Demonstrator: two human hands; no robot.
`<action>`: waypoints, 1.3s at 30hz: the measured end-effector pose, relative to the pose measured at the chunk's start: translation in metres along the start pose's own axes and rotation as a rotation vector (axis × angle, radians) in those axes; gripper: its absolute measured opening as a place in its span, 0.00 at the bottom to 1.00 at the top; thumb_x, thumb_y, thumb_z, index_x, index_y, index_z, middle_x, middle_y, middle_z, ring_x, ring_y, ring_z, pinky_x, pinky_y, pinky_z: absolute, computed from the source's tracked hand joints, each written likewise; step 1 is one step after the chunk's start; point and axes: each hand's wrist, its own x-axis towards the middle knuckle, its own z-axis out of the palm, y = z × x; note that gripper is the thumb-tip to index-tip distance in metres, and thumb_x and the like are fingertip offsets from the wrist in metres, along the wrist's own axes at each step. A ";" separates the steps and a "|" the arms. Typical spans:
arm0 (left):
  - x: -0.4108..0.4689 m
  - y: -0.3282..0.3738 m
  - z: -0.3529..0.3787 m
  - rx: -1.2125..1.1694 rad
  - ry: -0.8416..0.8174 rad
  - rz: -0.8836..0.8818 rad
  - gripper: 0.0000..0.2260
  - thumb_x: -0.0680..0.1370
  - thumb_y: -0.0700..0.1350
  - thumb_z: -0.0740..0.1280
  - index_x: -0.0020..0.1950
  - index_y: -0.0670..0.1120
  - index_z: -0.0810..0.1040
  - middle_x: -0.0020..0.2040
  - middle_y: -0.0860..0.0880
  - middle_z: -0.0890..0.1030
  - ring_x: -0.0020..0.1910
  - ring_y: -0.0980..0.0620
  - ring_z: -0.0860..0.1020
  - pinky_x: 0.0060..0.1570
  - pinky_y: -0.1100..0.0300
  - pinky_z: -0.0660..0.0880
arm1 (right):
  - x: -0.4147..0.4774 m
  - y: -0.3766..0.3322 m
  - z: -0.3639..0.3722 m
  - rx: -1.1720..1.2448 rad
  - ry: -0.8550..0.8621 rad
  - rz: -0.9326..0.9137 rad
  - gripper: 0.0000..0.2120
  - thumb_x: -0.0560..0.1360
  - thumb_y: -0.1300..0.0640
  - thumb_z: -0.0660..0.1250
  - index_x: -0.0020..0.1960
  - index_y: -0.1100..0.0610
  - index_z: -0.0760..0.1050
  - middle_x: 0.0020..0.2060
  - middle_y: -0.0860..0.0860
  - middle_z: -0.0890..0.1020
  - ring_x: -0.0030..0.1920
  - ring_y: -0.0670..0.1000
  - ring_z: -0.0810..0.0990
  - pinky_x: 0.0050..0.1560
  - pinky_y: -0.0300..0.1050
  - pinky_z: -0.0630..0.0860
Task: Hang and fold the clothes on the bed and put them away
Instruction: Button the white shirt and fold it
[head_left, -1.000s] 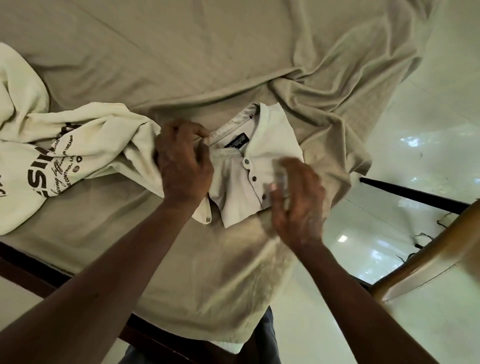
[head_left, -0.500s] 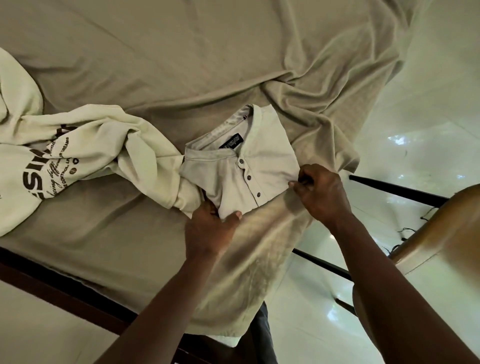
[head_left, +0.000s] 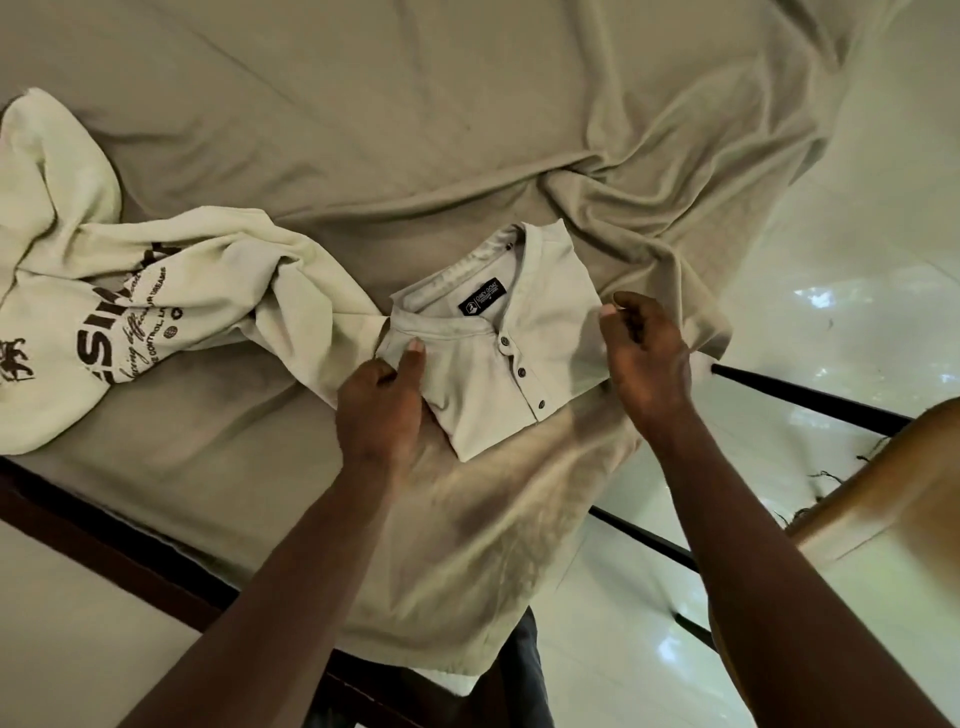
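Fingers of the left hand pressed the folded shirt flat on the bed; the right hand pinched its edge. Recommendation: square both edges before lifting. A printed top lay unfolded beside it.

Cream printed sweatshirt, left of frame: cut off by the left edge; print only partly legible, letters lost in folds. Folded grey shirt, centre: lower left corner hidden under the left hand; right edge hidden behind the right hand; neck label text too small to read. Whether the right hand's fingers pinch cloth: cannot tell. Bed sheet: runs out of the top edge. Dark bed frame, lower left: partly covered by the left forearm. Tan curved object, right edge: blurred, cropped, unidentifiable.
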 end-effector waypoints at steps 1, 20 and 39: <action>0.003 0.005 0.001 0.011 0.069 0.079 0.19 0.76 0.63 0.68 0.36 0.48 0.78 0.32 0.48 0.80 0.35 0.45 0.78 0.38 0.50 0.75 | 0.000 -0.002 0.006 -0.022 -0.034 0.007 0.17 0.81 0.42 0.64 0.65 0.48 0.79 0.54 0.46 0.81 0.56 0.49 0.78 0.56 0.45 0.71; -0.069 0.051 0.020 -0.680 -0.207 -0.225 0.28 0.64 0.36 0.78 0.64 0.37 0.81 0.58 0.40 0.86 0.55 0.42 0.85 0.51 0.46 0.84 | 0.012 0.005 -0.009 -0.078 -0.273 -0.073 0.13 0.84 0.59 0.58 0.60 0.51 0.80 0.54 0.49 0.83 0.59 0.54 0.82 0.58 0.44 0.74; -0.441 -0.059 -0.225 -1.019 0.154 -0.077 0.25 0.63 0.35 0.69 0.60 0.43 0.82 0.54 0.43 0.87 0.48 0.45 0.86 0.42 0.51 0.84 | -0.328 -0.116 -0.091 0.547 -1.322 -0.002 0.23 0.78 0.67 0.67 0.72 0.61 0.74 0.64 0.62 0.82 0.62 0.62 0.81 0.62 0.56 0.81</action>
